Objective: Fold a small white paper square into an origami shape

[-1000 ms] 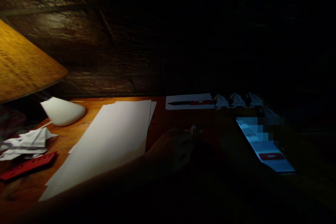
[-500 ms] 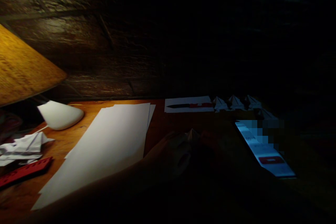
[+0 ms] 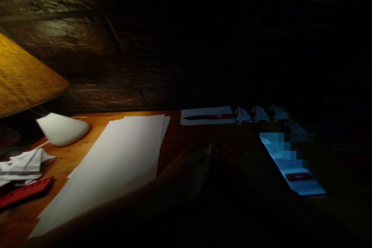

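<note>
In deep shadow at the middle of the table, my left hand (image 3: 188,164) is closed around a small piece of folded paper (image 3: 211,149). A pale pointed tip of the paper sticks up between my hands. My right hand (image 3: 232,157) grips the paper from the other side, its fingers barely lit. Darkness hides the lower part of the paper and most of both hands' fingers. A stack of white paper sheets (image 3: 116,155) lies to the left, partly behind my left forearm.
At the back, a knife (image 3: 209,117) with a red handle rests on white paper (image 3: 200,111), beside several folded paper shapes (image 3: 260,113). A lit phone (image 3: 293,170) lies right. On the left are a lamp (image 3: 64,128), crumpled paper (image 3: 26,164) and a red strip-like object (image 3: 26,193).
The view has shifted slightly, so things on the table sit a little farther left. My hands stay together on the folded paper, whose tip shows somewhat more brightly.
</note>
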### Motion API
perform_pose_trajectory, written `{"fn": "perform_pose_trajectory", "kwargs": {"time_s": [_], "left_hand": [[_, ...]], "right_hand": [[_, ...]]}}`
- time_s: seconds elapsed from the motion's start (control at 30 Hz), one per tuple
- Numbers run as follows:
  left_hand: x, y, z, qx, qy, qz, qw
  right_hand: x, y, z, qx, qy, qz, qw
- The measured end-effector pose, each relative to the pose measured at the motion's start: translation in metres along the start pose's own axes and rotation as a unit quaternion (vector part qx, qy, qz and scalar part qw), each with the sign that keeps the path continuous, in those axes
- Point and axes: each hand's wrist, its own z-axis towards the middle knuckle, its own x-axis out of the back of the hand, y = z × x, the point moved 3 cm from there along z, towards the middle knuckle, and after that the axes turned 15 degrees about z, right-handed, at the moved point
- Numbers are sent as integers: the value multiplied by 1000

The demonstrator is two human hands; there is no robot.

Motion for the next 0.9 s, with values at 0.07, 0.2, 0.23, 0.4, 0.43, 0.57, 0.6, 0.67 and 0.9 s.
{"fn": "perform_pose_trajectory", "kwargs": {"time_s": [0.07,0.2,0.23,0.4,0.43,0.57,0.6,0.67,0.9], "left_hand": [[-3,-1,-1,4,-8,-2,1000],[-6,-3,-4,-19,-27,25,999],[-6,-3,-4,-26,-33,30,999],[-3,-1,1,-33,-17,28,999],[-3,0,2,-29,-14,23,999],[-5,0,2,14,-23,-44,999],[-6,-1,2,31,-31,-69,997],[-9,-4,0,67,-56,-115,990],[-14,-10,0,132,-99,-195,967]], "right_hand": [[-1,1,-1,-3,0,7,1000],[-5,5,-1,-8,1,28,1000],[-7,7,0,-11,2,33,999],[-19,20,11,-39,8,55,998],[-21,22,12,-44,9,59,997],[-20,24,14,-49,3,94,994],[-19,24,13,-50,3,99,994],[-18,25,12,-49,7,107,993],[-20,32,9,24,46,167,985]]}}
